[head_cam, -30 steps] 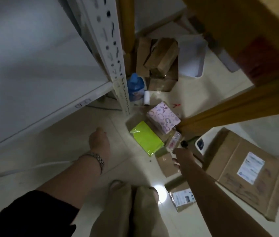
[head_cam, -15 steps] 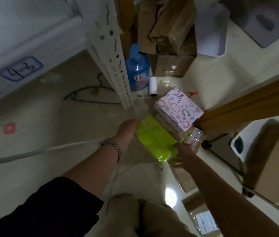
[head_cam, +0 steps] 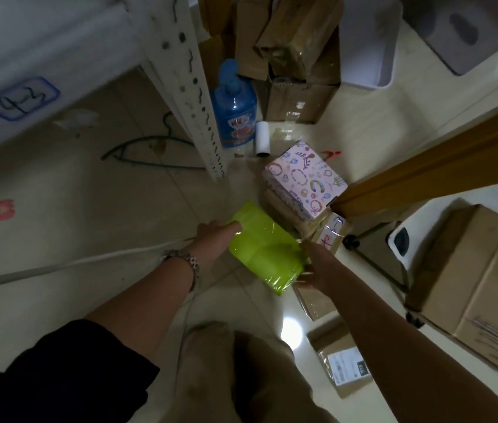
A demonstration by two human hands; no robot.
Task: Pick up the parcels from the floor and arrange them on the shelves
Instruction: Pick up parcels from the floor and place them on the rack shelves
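Observation:
A lime-green wrapped parcel lies on the floor among other parcels. My left hand touches its left edge, thumb on top. Its right end is gripped by my right hand, whose fingers are partly hidden under it. Just beyond sits a pink patterned parcel on a brown one, with a taped brown parcel beside it. The white metal shelf, labelled 4-3, is at the upper left.
The shelf post stands on the floor by a blue bottle and a white roll. Brown cartons are stacked behind. A large carton sits right, smaller labelled parcels near my feet. A hanger lies under the shelf.
I have bent down toward the floor. Both hands have reached forward and closed in on the green parcel, left hand at its left edge, right hand at its right end.

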